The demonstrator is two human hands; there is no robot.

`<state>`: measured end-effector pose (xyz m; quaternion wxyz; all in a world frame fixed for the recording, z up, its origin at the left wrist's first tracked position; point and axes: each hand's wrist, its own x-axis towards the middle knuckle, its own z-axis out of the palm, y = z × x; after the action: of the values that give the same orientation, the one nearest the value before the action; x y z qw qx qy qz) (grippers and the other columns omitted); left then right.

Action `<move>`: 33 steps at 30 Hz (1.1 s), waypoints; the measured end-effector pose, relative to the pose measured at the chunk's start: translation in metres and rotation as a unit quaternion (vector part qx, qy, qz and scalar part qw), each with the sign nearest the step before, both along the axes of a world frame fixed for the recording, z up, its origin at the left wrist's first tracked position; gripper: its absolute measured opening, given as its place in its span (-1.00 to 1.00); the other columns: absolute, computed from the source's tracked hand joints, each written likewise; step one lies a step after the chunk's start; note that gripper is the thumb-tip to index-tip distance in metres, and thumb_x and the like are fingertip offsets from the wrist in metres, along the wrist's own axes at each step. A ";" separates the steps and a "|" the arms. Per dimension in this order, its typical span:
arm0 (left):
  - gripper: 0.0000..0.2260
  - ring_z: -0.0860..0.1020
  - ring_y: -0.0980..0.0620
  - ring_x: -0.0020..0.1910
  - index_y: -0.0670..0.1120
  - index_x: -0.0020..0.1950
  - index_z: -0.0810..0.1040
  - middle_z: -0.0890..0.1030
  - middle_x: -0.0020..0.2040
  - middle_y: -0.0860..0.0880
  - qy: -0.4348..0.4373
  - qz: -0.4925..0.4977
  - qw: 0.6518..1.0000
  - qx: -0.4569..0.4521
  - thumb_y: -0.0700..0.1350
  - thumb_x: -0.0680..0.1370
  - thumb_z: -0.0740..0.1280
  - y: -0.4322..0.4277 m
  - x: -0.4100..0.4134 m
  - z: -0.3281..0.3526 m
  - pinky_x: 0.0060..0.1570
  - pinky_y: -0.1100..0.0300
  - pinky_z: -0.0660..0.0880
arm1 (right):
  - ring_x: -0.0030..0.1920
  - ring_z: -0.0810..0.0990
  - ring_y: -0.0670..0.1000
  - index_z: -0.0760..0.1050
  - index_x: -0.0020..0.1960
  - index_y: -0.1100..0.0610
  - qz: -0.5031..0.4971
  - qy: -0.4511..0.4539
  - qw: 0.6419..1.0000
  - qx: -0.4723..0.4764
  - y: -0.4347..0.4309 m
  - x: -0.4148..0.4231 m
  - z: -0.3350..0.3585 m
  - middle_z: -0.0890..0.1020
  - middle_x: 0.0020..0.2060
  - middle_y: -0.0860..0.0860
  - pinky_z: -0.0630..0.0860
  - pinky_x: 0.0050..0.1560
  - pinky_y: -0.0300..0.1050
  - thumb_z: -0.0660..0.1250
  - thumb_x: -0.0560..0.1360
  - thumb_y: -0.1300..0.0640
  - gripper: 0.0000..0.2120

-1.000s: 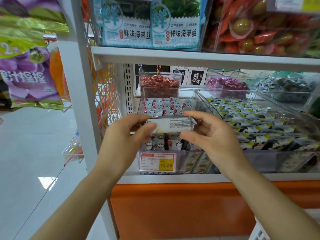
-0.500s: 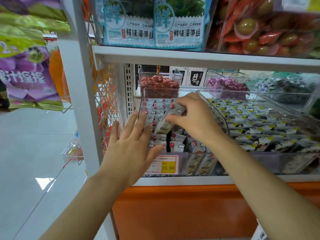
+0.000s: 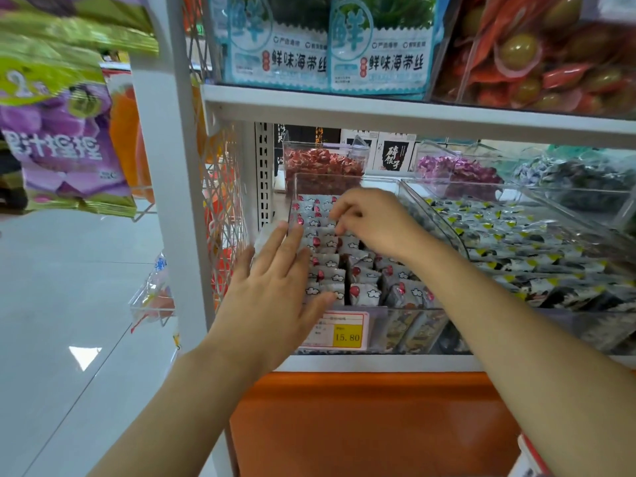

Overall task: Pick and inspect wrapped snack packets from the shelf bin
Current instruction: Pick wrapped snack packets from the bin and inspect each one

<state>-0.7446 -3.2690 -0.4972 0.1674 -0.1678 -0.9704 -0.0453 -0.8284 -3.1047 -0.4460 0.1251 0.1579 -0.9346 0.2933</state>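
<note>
A clear plastic bin (image 3: 294, 197) on the middle shelf holds rows of small white snack packets (image 3: 364, 292) printed with red dots and clouds. My right hand (image 3: 375, 222) reaches into the back of the bin. Its fingers and thumb curl down and pinch a packet among the rows; the fingertips hide most of that packet. My left hand (image 3: 272, 290) hovers flat in front of the bin's left front corner with straight, spread fingers and holds nothing.
A yellow price tag (image 3: 346, 335) reading 15.80 sits on the bin front. A neighbouring bin (image 3: 516, 242) of black-and-yellow packets stands to the right. Red sweets (image 3: 323, 163) and purple sweets (image 3: 454, 170) sit behind. The upper shelf board (image 3: 413, 111) hangs close overhead.
Both hands held one packet up a second ago. My left hand let go and opened. My right hand carried the packet down into the bin and moved toward its back.
</note>
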 end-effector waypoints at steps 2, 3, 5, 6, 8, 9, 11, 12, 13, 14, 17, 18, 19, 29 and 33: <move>-0.26 -0.39 0.10 0.46 -0.02 0.54 0.00 -0.27 0.54 0.03 -0.001 -0.005 1.000 0.010 0.32 0.45 -0.26 -0.001 0.000 0.000 0.45 -0.01 -0.23 | -0.23 0.53 -0.11 0.57 -0.02 0.06 -0.010 0.022 1.000 0.011 0.000 -0.007 0.000 0.62 -0.14 -0.06 0.42 -0.22 -0.22 0.25 0.52 0.27 -0.83; -0.27 -0.39 0.11 0.46 -0.02 0.54 0.00 -0.27 0.54 0.04 -0.003 -0.008 1.000 0.016 0.32 0.46 -0.24 -0.001 -0.001 0.000 0.45 -0.01 -0.23 | -0.13 0.54 -0.09 0.59 -0.01 0.09 -0.006 0.025 0.999 0.038 -0.002 -0.009 -0.001 0.63 -0.09 -0.04 0.45 -0.10 -0.18 0.29 0.51 0.23 -0.87; -0.29 -0.38 0.11 0.46 -0.03 0.54 0.00 -0.26 0.54 0.04 -0.007 -0.011 1.000 0.024 0.31 0.47 -0.21 -0.002 -0.001 -0.001 0.45 0.00 -0.23 | 0.06 0.51 -0.02 0.62 -0.03 0.07 0.003 0.016 0.993 0.116 -0.007 -0.015 -0.005 0.64 -0.04 -0.03 0.46 0.12 -0.04 0.37 0.47 0.11 -0.90; -0.29 -0.38 0.11 0.46 -0.03 0.54 0.00 -0.26 0.54 0.04 -0.007 -0.012 1.000 0.026 0.31 0.47 -0.21 -0.002 -0.001 -0.001 0.45 0.00 -0.22 | 0.13 0.46 0.01 0.62 -0.05 0.04 0.002 0.008 0.987 0.162 -0.010 -0.017 -0.009 0.64 -0.04 -0.04 0.44 0.18 0.02 0.39 0.46 0.06 -0.90; -0.29 -0.38 0.12 0.46 -0.02 0.54 -0.01 -0.26 0.54 0.04 -0.008 -0.016 0.999 0.031 0.31 0.47 -0.20 -0.001 -0.001 -0.002 0.44 0.01 -0.23 | 0.17 0.41 0.02 0.61 -0.08 0.03 -0.004 0.011 0.978 0.210 -0.015 -0.018 -0.013 0.61 -0.05 -0.03 0.42 0.18 0.05 0.41 0.44 0.03 -0.91; -0.30 -0.38 0.12 0.46 -0.02 0.54 -0.02 -0.25 0.54 0.05 -0.009 -0.018 0.999 0.038 0.30 0.48 -0.18 -0.001 -0.001 -0.002 0.44 0.02 -0.23 | 0.15 0.43 0.02 0.59 -0.10 0.04 -0.002 0.018 0.982 0.189 -0.016 -0.017 -0.012 0.61 -0.07 -0.03 0.43 0.16 0.04 0.41 0.45 0.07 -0.93; -0.33 -0.36 0.14 0.47 -0.01 0.54 0.02 -0.21 0.55 0.05 -0.009 -0.025 0.998 0.060 0.29 0.50 -0.14 -0.001 -0.001 0.000 0.44 0.03 -0.24 | 0.02 0.51 0.02 0.56 -0.13 0.09 -0.001 0.039 0.996 0.075 -0.014 -0.010 -0.007 0.59 -0.14 -0.03 0.47 0.11 0.03 0.38 0.46 0.15 -0.98; -0.36 -0.32 0.14 0.48 0.00 0.53 0.06 -0.17 0.55 0.05 -0.003 -0.030 0.996 0.079 0.27 0.51 -0.10 -0.001 0.000 0.001 0.44 0.03 -0.22 | -0.04 0.53 0.00 0.53 -0.14 0.10 -0.005 0.055 0.998 0.015 -0.011 -0.005 -0.004 0.57 -0.15 -0.03 0.49 0.06 -0.02 0.36 0.48 0.18 -0.97; -0.40 -0.27 0.13 0.49 0.00 0.51 0.11 -0.11 0.56 0.05 0.007 -0.035 0.994 0.101 0.24 0.53 -0.06 0.000 0.001 0.003 0.45 0.03 -0.18 | -0.09 0.53 -0.02 0.50 -0.15 0.10 -0.014 0.076 0.996 -0.034 -0.007 0.001 0.001 0.55 -0.16 -0.05 0.49 -0.01 -0.08 0.34 0.49 0.18 -0.95; -0.44 -0.19 0.11 0.51 -0.01 0.49 0.18 -0.02 0.56 0.04 0.024 -0.038 0.991 0.123 0.21 0.54 -0.01 0.000 0.002 0.005 0.45 0.04 -0.12 | -0.11 0.52 -0.02 0.48 -0.15 0.09 -0.025 0.101 0.992 -0.074 -0.002 0.009 0.005 0.53 -0.17 -0.07 0.47 -0.06 -0.14 0.33 0.50 0.19 -0.93; -0.58 0.11 0.03 0.44 -0.07 0.40 0.38 0.29 0.46 -0.01 0.108 -0.044 0.977 0.181 0.04 0.57 0.15 0.004 0.005 0.011 0.39 0.11 0.07 | -0.16 0.58 0.06 0.44 -0.15 0.10 -0.060 0.166 0.965 -0.194 0.015 0.034 0.011 0.55 -0.17 -0.04 0.52 -0.14 -0.08 0.30 0.52 0.21 -0.92; -0.62 0.17 0.04 0.38 -0.09 0.36 0.43 0.36 0.40 -0.02 0.129 -0.044 0.970 0.199 -0.02 0.57 0.20 0.005 0.006 0.013 0.35 0.17 0.12 | -0.18 0.60 0.09 0.45 -0.13 0.13 -0.072 0.173 0.953 -0.238 0.021 0.043 0.011 0.58 -0.15 0.01 0.56 -0.16 -0.04 0.30 0.52 0.22 -0.94; -0.65 0.22 0.06 0.32 -0.10 0.34 0.45 0.41 0.35 -0.02 0.137 -0.046 0.965 0.221 -0.05 0.57 0.22 0.007 0.007 0.014 0.29 0.25 0.14 | -0.21 0.63 0.10 0.46 -0.11 0.16 -0.083 0.170 0.939 -0.287 0.026 0.052 0.009 0.60 -0.14 0.04 0.59 -0.20 -0.05 0.29 0.53 0.23 -0.95; -0.75 0.59 0.19 -0.28 -0.04 0.24 0.48 0.63 -0.12 0.04 -0.078 -0.077 0.854 0.509 -0.05 0.57 0.22 0.027 0.021 0.015 -0.34 0.28 0.55 | -0.36 0.61 -0.05 0.51 -0.15 0.22 -0.028 -0.032 0.821 -0.570 0.042 0.103 -0.027 0.59 -0.30 0.05 0.56 -0.33 -0.25 0.27 0.52 0.30 -0.91; -0.86 0.64 0.13 -0.24 -0.15 0.09 0.52 0.63 -0.12 -0.08 -0.118 -0.065 0.780 0.612 -0.16 0.56 0.28 0.027 0.023 0.018 -0.37 0.30 0.56 | -0.34 0.64 -0.02 0.56 -0.14 0.24 -0.013 -0.101 0.782 -0.615 0.045 0.106 -0.029 0.66 -0.29 0.07 0.56 -0.35 -0.24 0.33 0.43 0.28 -0.95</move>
<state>-0.7218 -3.2420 -0.4795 0.1159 -0.0865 -0.7375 -0.6597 -0.7220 -3.0598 -0.4746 0.1041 0.0040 -0.5648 0.8186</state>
